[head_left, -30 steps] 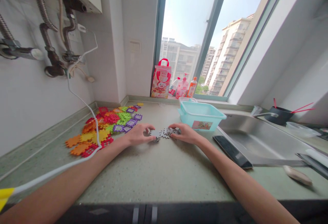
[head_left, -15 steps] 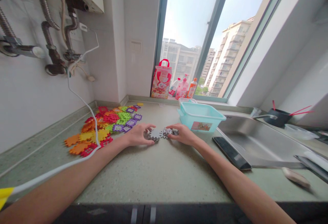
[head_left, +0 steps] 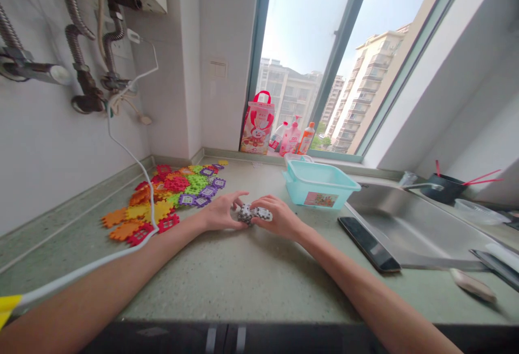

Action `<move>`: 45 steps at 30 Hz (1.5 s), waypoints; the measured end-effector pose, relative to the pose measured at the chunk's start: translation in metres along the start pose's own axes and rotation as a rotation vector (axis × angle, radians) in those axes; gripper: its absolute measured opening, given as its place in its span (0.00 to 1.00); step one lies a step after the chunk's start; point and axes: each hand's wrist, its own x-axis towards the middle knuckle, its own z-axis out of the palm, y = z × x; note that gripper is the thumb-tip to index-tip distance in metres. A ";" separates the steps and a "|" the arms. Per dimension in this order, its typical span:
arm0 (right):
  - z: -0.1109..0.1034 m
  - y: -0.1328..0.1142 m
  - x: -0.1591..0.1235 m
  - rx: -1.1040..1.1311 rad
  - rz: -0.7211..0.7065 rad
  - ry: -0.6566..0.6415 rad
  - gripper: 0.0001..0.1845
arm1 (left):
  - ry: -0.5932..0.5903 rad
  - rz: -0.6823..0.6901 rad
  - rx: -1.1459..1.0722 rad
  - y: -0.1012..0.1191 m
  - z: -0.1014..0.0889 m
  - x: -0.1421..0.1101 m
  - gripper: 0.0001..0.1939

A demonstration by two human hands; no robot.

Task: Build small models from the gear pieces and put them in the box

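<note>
Over the middle of the counter, my left hand (head_left: 222,212) curls its thumb and fingers around a small cluster of white-and-grey notched building pieces (head_left: 245,213). My right hand (head_left: 279,216) pinches another white notched piece (head_left: 263,213), tilted, against the right side of that cluster. How far the two are joined, I cannot tell. Left of my hands spreads a pile of flat notched building pieces (head_left: 176,184) in red, orange, yellow, green and purple. Some of the purple and red ones have window-like cutouts.
A turquoise plastic bin (head_left: 324,181) stands behind my right hand. Right of it are a black phone (head_left: 368,244) and a steel sink (head_left: 417,235). A white cable (head_left: 153,202) crosses the coloured pile and my left forearm. Bottles (head_left: 290,139) line the windowsill.
My right hand has moved left, bringing its piece up against the cluster at my left hand. The flat white face seen before at the left hand is now turned or covered.
</note>
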 end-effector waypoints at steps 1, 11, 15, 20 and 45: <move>-0.002 0.002 -0.001 0.004 0.005 0.009 0.15 | 0.001 0.004 0.002 0.000 0.000 0.000 0.50; -0.067 0.052 -0.027 -0.173 0.303 -0.199 0.24 | -0.002 -0.036 -0.018 0.000 -0.002 -0.001 0.51; -0.074 0.061 -0.033 -0.145 0.368 -0.306 0.28 | -0.001 -0.039 -0.009 0.003 -0.003 -0.001 0.49; -0.058 0.034 -0.022 -0.018 0.176 -0.200 0.28 | -0.008 -0.054 0.017 0.008 -0.005 -0.001 0.49; -0.027 -0.009 -0.008 -0.125 0.055 -0.038 0.16 | -0.021 0.020 -0.022 0.005 0.004 0.000 0.49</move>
